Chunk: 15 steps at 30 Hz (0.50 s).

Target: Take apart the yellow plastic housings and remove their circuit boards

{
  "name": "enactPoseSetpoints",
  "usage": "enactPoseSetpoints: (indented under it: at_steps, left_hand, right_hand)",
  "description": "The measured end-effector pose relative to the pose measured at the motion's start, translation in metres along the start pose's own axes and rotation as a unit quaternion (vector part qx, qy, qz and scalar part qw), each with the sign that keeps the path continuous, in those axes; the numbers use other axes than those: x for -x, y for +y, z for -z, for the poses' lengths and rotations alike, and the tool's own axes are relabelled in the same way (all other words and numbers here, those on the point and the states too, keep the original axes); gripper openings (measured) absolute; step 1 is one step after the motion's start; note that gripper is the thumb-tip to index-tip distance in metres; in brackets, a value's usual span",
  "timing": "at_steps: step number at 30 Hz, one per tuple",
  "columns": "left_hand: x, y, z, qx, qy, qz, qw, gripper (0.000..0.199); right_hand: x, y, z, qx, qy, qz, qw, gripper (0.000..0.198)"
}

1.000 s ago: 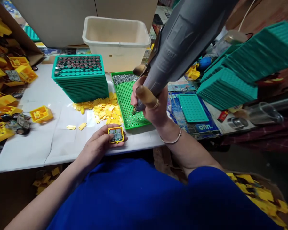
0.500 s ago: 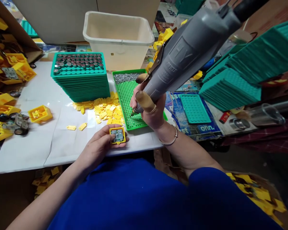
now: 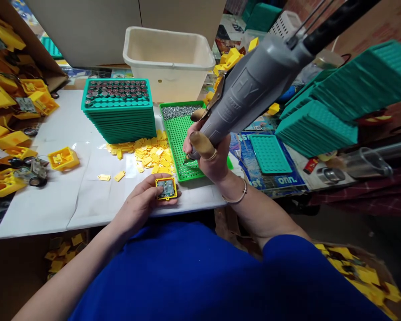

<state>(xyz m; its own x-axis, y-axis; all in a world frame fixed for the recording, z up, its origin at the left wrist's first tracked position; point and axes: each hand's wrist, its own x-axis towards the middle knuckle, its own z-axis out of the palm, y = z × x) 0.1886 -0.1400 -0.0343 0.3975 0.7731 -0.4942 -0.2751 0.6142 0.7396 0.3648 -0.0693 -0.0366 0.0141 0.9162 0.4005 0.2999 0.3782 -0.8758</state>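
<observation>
- Left hand (image 3: 143, 198): narrow grip on a square yellow plastic housing (image 3: 176, 189) (circuit board (image 3: 169, 188) inside), near the bench's (image 3: 96, 203) front edge.
- Right hand (image 3: 217, 161): grip wrapped around a smooth grey electric screwdriver (image 3: 242, 91), tip above the perforated green tray (image 3: 177, 133).
- Creased white covering (image 3: 62, 191): room leftward.

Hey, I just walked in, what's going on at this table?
Someone's left hand holds a small yellow housing with a circuit board in it. The right hand grips a grey electric screwdriver, tip down over a green perforated tray; whether it touches is unclear. Small metal pieces, probably screws, fill the tray's far end. Loose yellow plastic pieces lie beside it.
</observation>
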Motion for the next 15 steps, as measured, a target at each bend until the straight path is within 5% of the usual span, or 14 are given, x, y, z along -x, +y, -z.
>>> enactPoseSetpoints:
  at_steps: [11, 15]
  left_hand:
    - [-0.001, 0.001, -0.002, 0.013, 0.009, 0.008, 1.0, 0.034]
    - [-0.004, -0.002, -0.001, 0.026, 0.011, 0.003, 1.0, 0.032]
  right_hand:
    - [-0.001, -0.045, 0.004, -0.11, 0.022, 0.044, 0.993, 0.048]
    - [0.013, -0.058, -0.006, -0.094, -0.011, -0.015, 0.995, 0.043]
